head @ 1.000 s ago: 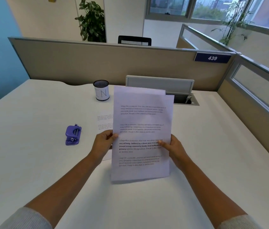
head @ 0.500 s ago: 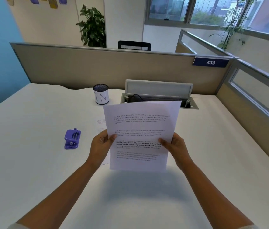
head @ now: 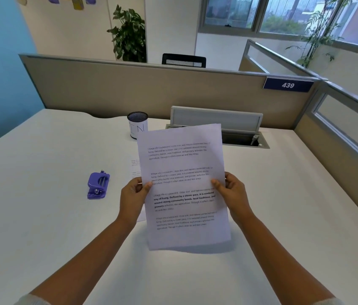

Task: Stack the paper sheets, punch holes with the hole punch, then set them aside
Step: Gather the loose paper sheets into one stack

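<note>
I hold printed paper sheets (head: 184, 186) upright above the white desk, their bottom edge near the desk top. My left hand (head: 133, 197) grips the left edge and my right hand (head: 232, 192) grips the right edge, thumbs on the front page. Another printed sheet (head: 135, 168) lies flat on the desk behind my left hand, mostly hidden. A purple hole punch (head: 97, 186) rests on the desk to the left of my left hand, apart from it.
A mesh pen cup (head: 137, 124) marked "IN" stands behind the sheets. An open cable tray with a raised lid (head: 239, 133) sits at the back. Beige partitions (head: 151, 91) bound the desk (head: 41, 216) at the back and right.
The sheets tipped back flatter half a second ago and now stand upright again, lower toward the desk. Both hands keep their hold on the edges.
</note>
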`<action>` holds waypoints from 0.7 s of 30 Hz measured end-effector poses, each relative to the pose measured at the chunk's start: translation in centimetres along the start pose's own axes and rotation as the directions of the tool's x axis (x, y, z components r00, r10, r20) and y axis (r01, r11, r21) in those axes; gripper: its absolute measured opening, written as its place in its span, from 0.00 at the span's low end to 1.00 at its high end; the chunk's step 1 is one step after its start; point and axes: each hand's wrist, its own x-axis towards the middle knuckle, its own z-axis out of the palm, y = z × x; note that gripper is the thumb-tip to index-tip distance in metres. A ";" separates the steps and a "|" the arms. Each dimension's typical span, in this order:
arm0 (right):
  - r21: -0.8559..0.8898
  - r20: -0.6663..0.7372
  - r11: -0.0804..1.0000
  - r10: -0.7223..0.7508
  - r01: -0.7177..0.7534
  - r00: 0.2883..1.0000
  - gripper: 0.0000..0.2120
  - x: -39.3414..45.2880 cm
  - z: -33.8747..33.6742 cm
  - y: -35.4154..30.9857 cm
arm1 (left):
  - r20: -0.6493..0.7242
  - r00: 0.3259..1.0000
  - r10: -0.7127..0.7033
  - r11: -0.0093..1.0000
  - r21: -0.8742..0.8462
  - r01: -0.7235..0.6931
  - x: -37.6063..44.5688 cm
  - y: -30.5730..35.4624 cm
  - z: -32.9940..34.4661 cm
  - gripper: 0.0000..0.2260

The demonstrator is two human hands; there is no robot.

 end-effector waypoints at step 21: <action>-0.511 0.294 0.859 0.154 0.019 0.943 0.17 2.9 4.9 5.8 | -0.265 0.892 -0.367 0.903 0.130 0.410 1.1 -4.9 -6.1 0.08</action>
